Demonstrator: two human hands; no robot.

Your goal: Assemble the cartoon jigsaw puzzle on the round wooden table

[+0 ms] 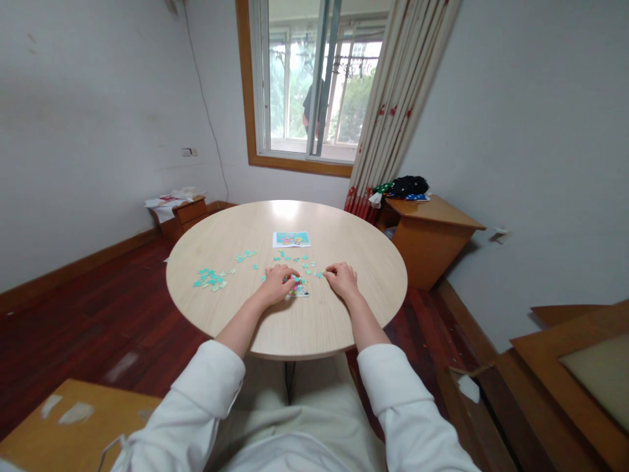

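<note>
My left hand (281, 283) rests over the middle of the round table, fingers curled in a pinch at a small turquoise jigsaw puzzle piece (297, 279). Just beneath its fingertips lies a partly joined section of the puzzle (299, 293), half covered by the hand. To the right, my right hand (343, 278) has thumb and finger closed at another puzzle piece (319, 275) by the tabletop. Several loose pieces (305, 265) lie between and beyond the hands. Behind them is a printed reference picture (291, 239) with a turquoise background.
On the left of the table (289, 331) sits a pile of turquoise and pale pieces (210, 280), with a smaller group (246, 255) farther back. A wooden desk (432, 229) bearing dark cloth stands beyond the right edge. A wooden box-like surface (78, 426) is at lower left.
</note>
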